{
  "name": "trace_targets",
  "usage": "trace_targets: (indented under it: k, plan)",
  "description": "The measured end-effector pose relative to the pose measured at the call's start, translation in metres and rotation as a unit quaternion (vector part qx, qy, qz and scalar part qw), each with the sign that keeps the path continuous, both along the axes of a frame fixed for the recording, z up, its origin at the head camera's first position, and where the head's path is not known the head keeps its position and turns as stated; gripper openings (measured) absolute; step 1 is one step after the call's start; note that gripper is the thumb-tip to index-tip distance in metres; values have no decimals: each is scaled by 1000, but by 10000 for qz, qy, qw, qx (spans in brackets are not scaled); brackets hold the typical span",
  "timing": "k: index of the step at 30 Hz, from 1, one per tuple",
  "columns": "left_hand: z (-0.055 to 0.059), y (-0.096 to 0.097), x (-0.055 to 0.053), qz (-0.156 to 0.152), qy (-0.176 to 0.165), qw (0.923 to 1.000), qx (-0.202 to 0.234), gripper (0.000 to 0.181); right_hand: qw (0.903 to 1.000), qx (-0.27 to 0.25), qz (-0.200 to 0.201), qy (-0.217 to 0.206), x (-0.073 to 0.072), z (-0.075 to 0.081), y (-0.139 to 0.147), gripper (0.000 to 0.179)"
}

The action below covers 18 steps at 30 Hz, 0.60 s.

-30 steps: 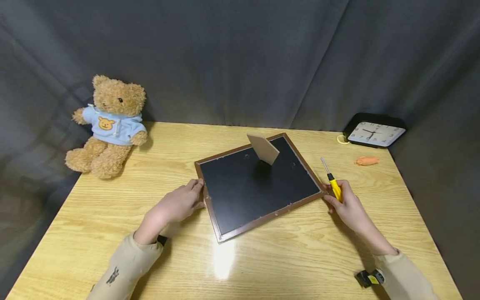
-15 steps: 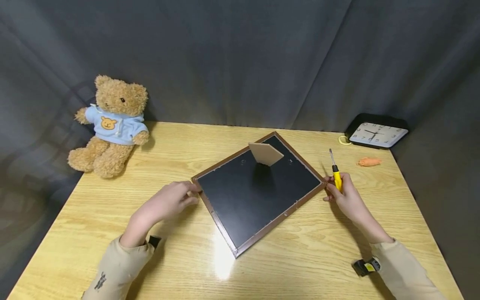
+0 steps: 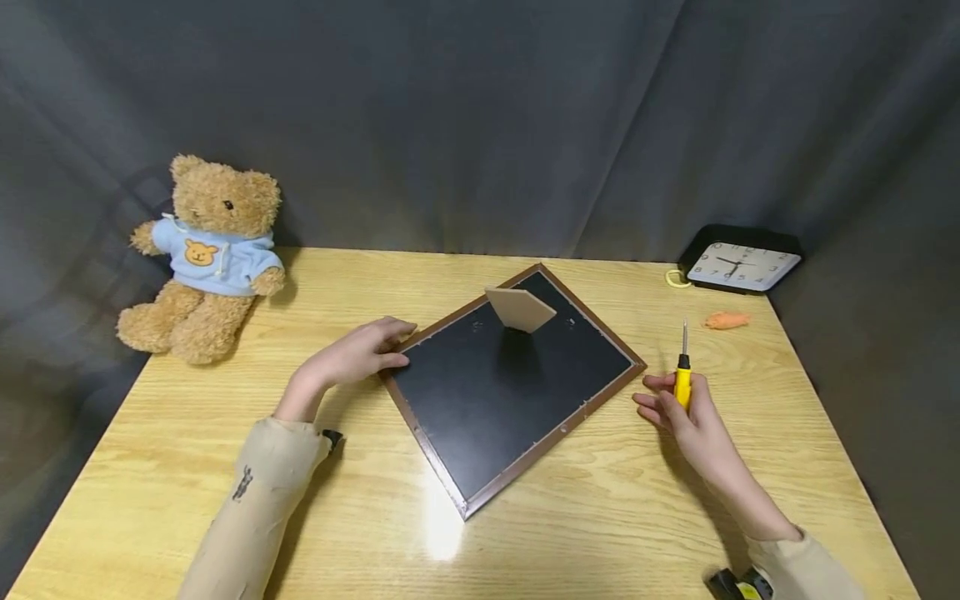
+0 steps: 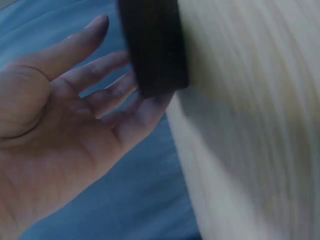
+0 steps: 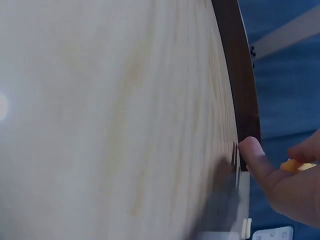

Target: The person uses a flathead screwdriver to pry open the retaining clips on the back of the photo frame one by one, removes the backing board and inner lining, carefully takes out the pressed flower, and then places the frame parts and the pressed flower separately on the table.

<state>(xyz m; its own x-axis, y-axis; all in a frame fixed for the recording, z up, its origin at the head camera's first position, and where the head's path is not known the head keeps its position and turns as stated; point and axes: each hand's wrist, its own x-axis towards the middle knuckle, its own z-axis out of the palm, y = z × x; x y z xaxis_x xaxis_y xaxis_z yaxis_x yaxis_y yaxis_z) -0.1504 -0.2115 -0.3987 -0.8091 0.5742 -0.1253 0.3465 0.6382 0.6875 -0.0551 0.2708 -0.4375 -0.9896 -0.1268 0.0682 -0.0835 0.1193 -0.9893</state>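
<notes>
A picture frame (image 3: 517,467) with a brown border lies back up on the table, turned cornerwise. Its back is black, and a tan stand flap (image 3: 521,310) sticks up from it. At the left corner is my left hand (image 3: 356,354), thumb by the near edge and fingers beyond; the left wrist view shows these fingers (image 4: 120,90) loosely spread around the dark frame corner (image 4: 155,50). My right hand (image 3: 693,425) holds a screwdriver (image 3: 682,387) with a yellow handle, its metal shaft pointing up and away. The fingertips of that hand are close to the right corner.
On the left sits a teddy bear (image 3: 213,258) in a blue hoodie. A black-cased clock (image 3: 742,265) stands at the back right, with a small orange object (image 3: 726,320) in front of it. Dark curtains (image 3: 450,125) hang behind the table (image 3: 360,517).
The frame has turned clockwise on the table, its near corner swinging right. My left hand has shifted from the left edge up to the corner. My right hand has drawn slightly off the right corner.
</notes>
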Motion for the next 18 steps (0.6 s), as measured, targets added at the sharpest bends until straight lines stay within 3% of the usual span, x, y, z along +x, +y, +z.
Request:
trace_targets:
  k: [5, 10, 18]
  plan:
    - [-4, 1, -6, -187, 48, 9997, -142, 39, 9994, -269, 196, -28, 11, -2, -9, 18]
    - [-4, -2, -4, -316, 39, 9994, -142, 30, 9994, -235, 224, -134, 7, -2, -18, 17]
    - [-10, -8, 5, -618, -654, 9950, 439, 16, 9988, -342, 261, -230, -16, 0, -22, 18]
